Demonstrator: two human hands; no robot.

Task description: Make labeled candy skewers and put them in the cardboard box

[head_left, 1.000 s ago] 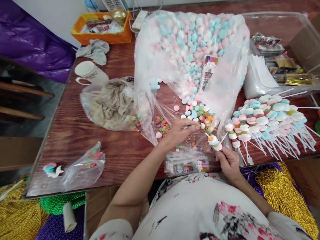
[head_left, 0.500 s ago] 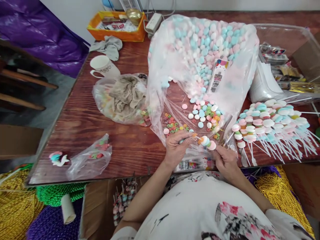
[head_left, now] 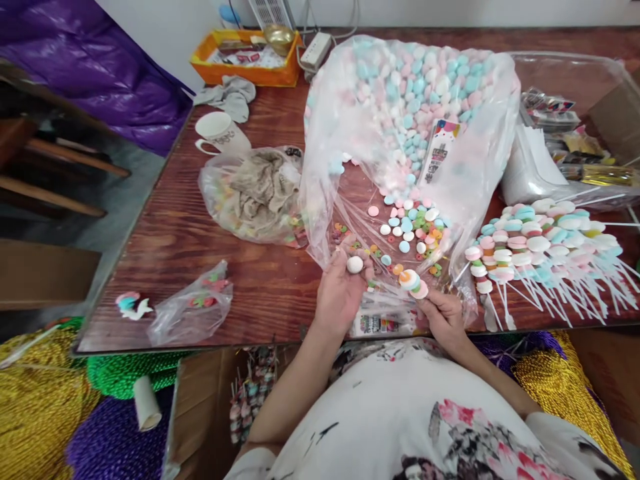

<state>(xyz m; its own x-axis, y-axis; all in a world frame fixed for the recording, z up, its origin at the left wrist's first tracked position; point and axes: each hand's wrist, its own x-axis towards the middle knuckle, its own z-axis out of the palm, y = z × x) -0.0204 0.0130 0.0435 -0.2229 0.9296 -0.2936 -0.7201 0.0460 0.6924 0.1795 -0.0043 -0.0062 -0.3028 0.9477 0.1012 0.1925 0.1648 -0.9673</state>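
My left hand (head_left: 341,287) is half curled, palm up, at the front of the table, and a round white disc (head_left: 355,265) rests among its fingers. In my right hand (head_left: 443,315), thumb and fingers pinch a skewer (head_left: 413,283) threaded with white, blue, pink and green discs and an orange ring; its stick is mostly hidden. Between and beyond both hands, loose pastel discs (head_left: 404,247) and small coloured rings (head_left: 437,234) lie on the clear plastic. The large clear bag (head_left: 320,200) behind them is full of pink, blue and white discs.
Finished-looking skewers (head_left: 545,243) are piled at the right, beside a clear plastic bin (head_left: 565,60). Leftward are a bag with a brown cloth (head_left: 265,187), a white mug (head_left: 223,133), an orange tray (head_left: 245,70) and a small bag (head_left: 195,303). Bead strands (head_left: 125,427) lie below the table edge.
My left hand has drawn back from the skewer's tip and turned palm up, now showing a white disc. My right hand still holds the skewer, tilted a little differently. The view has shifted slightly.
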